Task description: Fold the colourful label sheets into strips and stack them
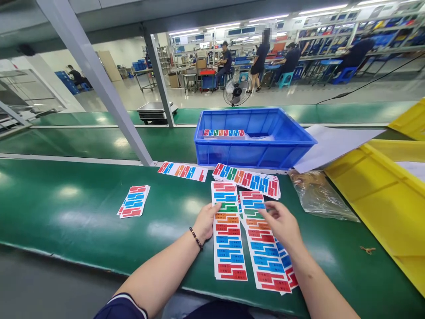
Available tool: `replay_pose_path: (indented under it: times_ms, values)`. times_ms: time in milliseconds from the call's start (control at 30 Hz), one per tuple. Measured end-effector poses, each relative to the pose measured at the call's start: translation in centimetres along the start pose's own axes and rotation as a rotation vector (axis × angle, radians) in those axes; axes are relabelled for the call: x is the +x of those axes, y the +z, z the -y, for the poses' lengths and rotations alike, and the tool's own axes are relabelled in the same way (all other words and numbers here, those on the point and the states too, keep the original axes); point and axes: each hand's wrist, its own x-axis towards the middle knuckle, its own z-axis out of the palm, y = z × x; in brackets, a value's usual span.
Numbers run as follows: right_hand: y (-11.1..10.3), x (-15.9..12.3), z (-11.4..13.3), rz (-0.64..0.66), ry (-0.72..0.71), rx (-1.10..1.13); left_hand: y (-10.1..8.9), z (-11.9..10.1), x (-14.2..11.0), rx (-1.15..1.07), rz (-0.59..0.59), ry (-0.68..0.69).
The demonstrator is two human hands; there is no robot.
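My left hand (206,222) grips the left edge of a long white label sheet (229,239), its thumb on top and its fingers underneath. Printed on the sheet are rows of red, blue, green and orange labels. Beside it, my right hand (283,223) has its fingers curled with thumb and forefinger at the upper right edge of a second label sheet (265,248). More sheets show from under that one, partly hidden by my right hand. Just beyond both lies a fanned stack of label sheets (246,179), and left of it a sheet with some labels gone (182,172).
A small pile of short label pieces (134,201) lies to the left on the green table (83,221). A blue bin (245,153) holding label sheets stands behind. On the right are a clear plastic bag (322,197), a yellow bin (381,195) and rubber bands (367,250).
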Motion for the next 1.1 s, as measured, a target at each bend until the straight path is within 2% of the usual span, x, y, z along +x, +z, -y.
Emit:
replay_pose_path:
  times_ms: [67,133,233,367,433,600,700,767,800,867,933,967,1000,1100]
  values:
    - [1.4,-0.9,1.3,0.244,0.015,0.06,0.1,0.2,-0.1,0.009,0.013,-0.003]
    - [2.5,-1.5,2.0,0.392,0.066,0.087,0.2,0.3,-0.2,0.01,0.022,-0.007]
    - [3.2,-1.8,1.9,0.438,0.125,0.165,0.3,0.4,-0.3,0.009,0.049,-0.014]
    - [3.0,-1.5,1.0,0.498,0.214,0.398,0.4,0.4,-0.4,-0.029,0.081,0.001]
    - [2.9,-1.5,0.8,0.532,0.24,0.443,0.3,0.5,-0.4,-0.052,0.086,0.008]
    - [2.1,-1.2,0.5,0.512,0.232,0.45,0.2,0.6,-0.3,-0.034,0.083,0.028]
    - [0.4,-0.5,-0.3,0.472,0.212,0.493,0.1,0.4,-0.3,-0.031,0.042,0.046]
    - [-0.8,0.2,-1.0,0.45,0.189,0.417,0.0,0.2,-0.2,-0.033,0.033,0.047]
    - [-1.2,0.4,-1.3,0.412,0.166,0.32,0.0,0.1,-0.2,-0.033,0.032,0.046]
    - [-1.6,0.6,-1.5,0.246,0.082,0.074,0.0,0.1,-0.2,-0.026,0.029,0.049]
    - [-1.1,0.4,-1.1,0.061,-0.034,-0.1,0.0,0.1,-0.3,-0.011,0.028,0.05]
    - [-0.6,0.2,-0.7,0.028,-0.078,-0.117,0.1,0.1,-0.3,0.0,0.034,0.048]
    - [0.1,-0.1,-0.1,0.058,-0.093,-0.094,0.1,0.1,-0.4,0.011,0.045,0.044]
    - [2.0,-1.0,1.4,0.311,0.001,0.062,0.3,0.3,-0.6,0.034,0.087,0.038]
